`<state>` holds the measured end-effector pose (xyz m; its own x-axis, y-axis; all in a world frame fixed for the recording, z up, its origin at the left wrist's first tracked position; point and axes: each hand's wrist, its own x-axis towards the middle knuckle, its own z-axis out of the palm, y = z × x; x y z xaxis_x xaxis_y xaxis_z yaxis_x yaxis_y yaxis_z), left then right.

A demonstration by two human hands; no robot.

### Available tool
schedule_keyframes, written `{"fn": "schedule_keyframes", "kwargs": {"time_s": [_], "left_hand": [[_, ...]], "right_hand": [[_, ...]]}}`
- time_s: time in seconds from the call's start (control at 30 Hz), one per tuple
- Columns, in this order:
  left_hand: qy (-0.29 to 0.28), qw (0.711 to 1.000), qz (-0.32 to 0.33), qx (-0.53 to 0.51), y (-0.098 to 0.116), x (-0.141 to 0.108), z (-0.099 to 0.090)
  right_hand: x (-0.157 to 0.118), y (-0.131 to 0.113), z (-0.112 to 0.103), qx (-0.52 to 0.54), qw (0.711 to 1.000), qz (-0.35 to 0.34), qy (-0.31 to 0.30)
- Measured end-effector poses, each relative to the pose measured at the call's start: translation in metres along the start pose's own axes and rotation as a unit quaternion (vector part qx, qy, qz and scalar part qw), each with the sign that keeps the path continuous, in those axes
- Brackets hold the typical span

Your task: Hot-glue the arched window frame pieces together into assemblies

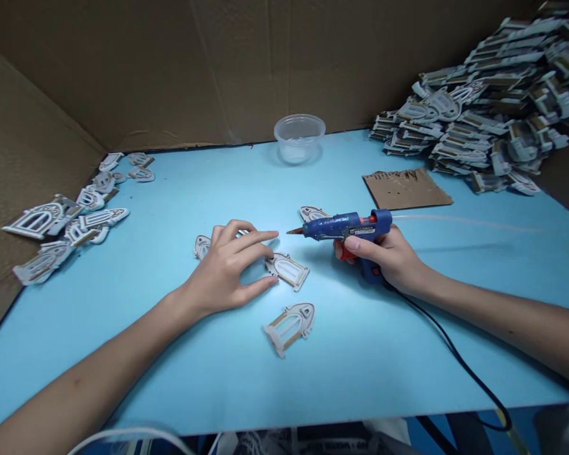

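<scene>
Near the middle of the pale blue desk (194,373), toward its front edge, lies one small arch-shaped piece, layered in whitish and brown sheet material (289,270). Its long axis runs slantwise: rounded end toward the far left corner, flat base toward the near right corner. Nearer to it is the left hand (225,268), with fingers spread and the thumb and a fingertip parted at the rounded end. Whether that grip clasps the piece or merely rests against it, I cannot tell.

Right hand (393,259): grip wrapped around the handle of a blue plastic glue gun with a red trigger (336,226). Its brownish tapered nozzle (295,232) points toward the left edge, at about the left index fingertip, just short of touching (as far as one view can judge). From the nozzle, the arch-shaped piece lies toward the front edge.

Appearance of the piece: pale face, dark curved line near the arch, narrow upright bars within, tan layer showing along one side. Nearest the front edge, apart from both hands, lies a similar whitish-and-tan arch (290,327), rounded end toward the far right corner. At the desk's far right corner: a tall heap of whitish and brown pieces (493,107).
</scene>
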<state>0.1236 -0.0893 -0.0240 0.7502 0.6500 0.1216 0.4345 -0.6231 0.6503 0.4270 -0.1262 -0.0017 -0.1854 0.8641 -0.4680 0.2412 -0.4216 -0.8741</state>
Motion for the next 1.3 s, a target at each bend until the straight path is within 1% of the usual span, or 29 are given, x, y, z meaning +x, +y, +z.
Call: {"fn": "schedule_keyframes", "kwargs": {"time_s": [0.07,0.13,0.2,0.37,0.6,0.73,0.87,1.13,1.3], "left_hand": [[-0.005,1.0,-0.005,-0.017,0.0,0.001,0.0],[-0.003,1.0,-0.007,-0.024,0.0,0.001,0.0],[0.005,1.0,-0.009,-0.028,0.0,0.001,0.0],[0.009,0.999,-0.025,-0.038,0.002,0.002,0.002],[0.012,0.999,-0.022,-0.028,0.003,0.001,0.004],[0.018,0.999,-0.024,-0.03,0.002,0.001,0.006],[0.025,0.999,-0.018,-0.032,0.002,0.001,0.007],[0.055,0.998,-0.001,-0.018,0.004,0.001,0.008],[0.057,0.998,0.004,-0.017,0.005,0.001,0.008]], "right_hand": [[-0.001,-0.001,0.001,-0.025,0.999,0.002,-0.029],[-0.003,-0.003,0.002,-0.053,0.996,0.007,-0.071],[-0.005,-0.005,0.004,-0.085,0.992,0.012,-0.088],[-0.005,-0.009,0.009,-0.138,0.988,0.011,-0.074],[-0.004,-0.01,0.011,-0.161,0.984,-0.007,-0.08],[-0.005,-0.009,0.01,-0.149,0.985,-0.021,-0.088],[-0.006,-0.007,0.008,-0.149,0.985,-0.009,-0.091],[-0.007,-0.005,0.008,-0.228,0.97,-0.004,-0.086],[-0.007,-0.004,0.008,-0.261,0.962,0.003,-0.081]]}}
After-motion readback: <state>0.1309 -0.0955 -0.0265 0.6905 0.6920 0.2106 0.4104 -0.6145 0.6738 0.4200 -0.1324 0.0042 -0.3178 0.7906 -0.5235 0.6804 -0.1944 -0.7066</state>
